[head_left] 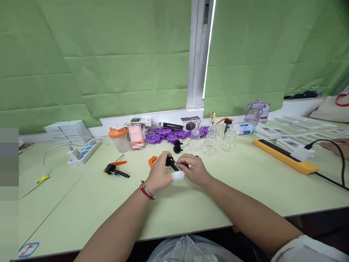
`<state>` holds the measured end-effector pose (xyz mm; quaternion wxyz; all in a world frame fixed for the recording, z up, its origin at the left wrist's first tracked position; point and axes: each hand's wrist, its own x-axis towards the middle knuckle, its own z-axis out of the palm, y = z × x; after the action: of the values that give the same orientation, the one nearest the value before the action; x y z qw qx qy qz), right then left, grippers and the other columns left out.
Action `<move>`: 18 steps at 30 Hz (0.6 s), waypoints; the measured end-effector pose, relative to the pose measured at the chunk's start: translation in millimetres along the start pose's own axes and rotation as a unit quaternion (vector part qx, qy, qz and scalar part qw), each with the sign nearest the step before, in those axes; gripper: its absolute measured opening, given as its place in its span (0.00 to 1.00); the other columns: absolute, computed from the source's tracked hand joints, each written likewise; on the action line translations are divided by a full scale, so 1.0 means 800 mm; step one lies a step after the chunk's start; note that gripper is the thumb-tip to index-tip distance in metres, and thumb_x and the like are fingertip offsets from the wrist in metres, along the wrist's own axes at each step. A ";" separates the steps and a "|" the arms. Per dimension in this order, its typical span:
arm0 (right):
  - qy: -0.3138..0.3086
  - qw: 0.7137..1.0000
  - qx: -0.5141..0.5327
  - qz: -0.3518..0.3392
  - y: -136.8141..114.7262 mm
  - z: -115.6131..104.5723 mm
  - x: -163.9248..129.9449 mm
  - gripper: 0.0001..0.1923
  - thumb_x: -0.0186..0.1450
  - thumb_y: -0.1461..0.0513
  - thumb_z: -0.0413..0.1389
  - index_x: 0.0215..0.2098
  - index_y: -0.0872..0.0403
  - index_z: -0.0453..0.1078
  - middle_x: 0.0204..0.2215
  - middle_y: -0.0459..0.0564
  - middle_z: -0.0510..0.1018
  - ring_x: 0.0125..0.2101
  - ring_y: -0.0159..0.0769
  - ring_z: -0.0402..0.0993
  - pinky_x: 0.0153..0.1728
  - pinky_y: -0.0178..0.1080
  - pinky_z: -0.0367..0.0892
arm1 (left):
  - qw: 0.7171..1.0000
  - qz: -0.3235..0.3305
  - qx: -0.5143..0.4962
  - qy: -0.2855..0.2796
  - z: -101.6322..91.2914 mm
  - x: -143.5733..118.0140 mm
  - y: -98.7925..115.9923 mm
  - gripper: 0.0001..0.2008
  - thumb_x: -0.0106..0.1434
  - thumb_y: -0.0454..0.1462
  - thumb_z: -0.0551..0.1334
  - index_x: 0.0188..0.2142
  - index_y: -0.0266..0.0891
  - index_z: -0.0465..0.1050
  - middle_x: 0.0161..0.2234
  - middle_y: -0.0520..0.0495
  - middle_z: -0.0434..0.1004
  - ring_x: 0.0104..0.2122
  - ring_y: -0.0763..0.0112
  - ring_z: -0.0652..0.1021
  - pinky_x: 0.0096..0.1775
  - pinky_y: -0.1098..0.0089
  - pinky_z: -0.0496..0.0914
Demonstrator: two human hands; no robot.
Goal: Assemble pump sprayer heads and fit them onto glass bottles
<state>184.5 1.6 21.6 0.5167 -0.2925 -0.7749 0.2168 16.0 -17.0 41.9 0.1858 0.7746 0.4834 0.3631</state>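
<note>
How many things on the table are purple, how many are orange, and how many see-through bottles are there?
Clear glass bottles: 3
Purple things: about 6 purple wheels, some overlapping, plus 1 purple-lidded bottle, so 7
Orange things: orange-lidded cup, orange-handled pump, orange piece, orange power strip, orange trigger, so 5
Total: about 15

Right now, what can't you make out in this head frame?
- Black pump part: mostly wrapped by the left hand and right hand; shape unclear.
- Orange piece: half behind the left hand.
- Box labels by the wall: too small to read.
- Item beside the orange-lidded cup: blurred out.
- Left edge: masked by grey blocks.
</note>
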 end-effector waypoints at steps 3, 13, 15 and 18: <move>0.000 0.996 0.048 0.070 0.004 0.001 -0.001 0.07 0.60 0.58 0.56 0.29 0.53 0.72 0.24 0.47 0.73 0.25 0.31 0.66 0.26 0.34 0.62 | 1.000 -0.006 0.015 0.018 0.000 0.002 -0.003 0.25 0.48 0.45 0.66 0.43 0.42 0.58 0.35 0.50 0.67 0.32 0.68 0.69 0.33 0.68 0.63; -0.164 0.898 0.286 0.293 0.015 0.002 -0.003 0.20 0.57 0.49 0.58 0.27 0.59 0.72 0.20 0.45 0.71 0.18 0.26 0.60 0.19 0.31 0.56 | 0.987 0.094 0.092 0.089 0.015 0.006 -0.013 0.47 0.38 0.48 0.70 0.55 0.39 0.53 0.56 0.35 0.56 0.55 0.49 0.62 0.52 0.51 0.61; -0.162 0.910 0.257 0.282 0.016 -0.001 -0.002 0.18 0.57 0.50 0.58 0.25 0.58 0.71 0.19 0.44 0.69 0.18 0.25 0.58 0.20 0.32 0.54 | 0.985 0.117 0.096 0.087 0.015 0.008 -0.019 0.52 0.39 0.48 0.70 0.60 0.38 0.47 0.59 0.32 0.52 0.59 0.47 0.57 0.55 0.50 0.58; -0.145 0.947 0.154 0.241 0.018 -0.004 0.000 0.16 0.59 0.53 0.56 0.23 0.57 0.68 0.16 0.41 0.64 0.17 0.25 0.53 0.20 0.32 0.49 | 0.978 0.148 0.099 0.110 0.008 0.009 -0.026 0.52 0.44 0.48 0.69 0.62 0.37 0.42 0.61 0.32 0.50 0.60 0.47 0.55 0.57 0.49 0.56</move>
<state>190.6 12.2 13.4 0.3699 -0.3527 -0.7050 0.4917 10.0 -0.4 26.6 -0.0022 0.8073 0.4149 0.4196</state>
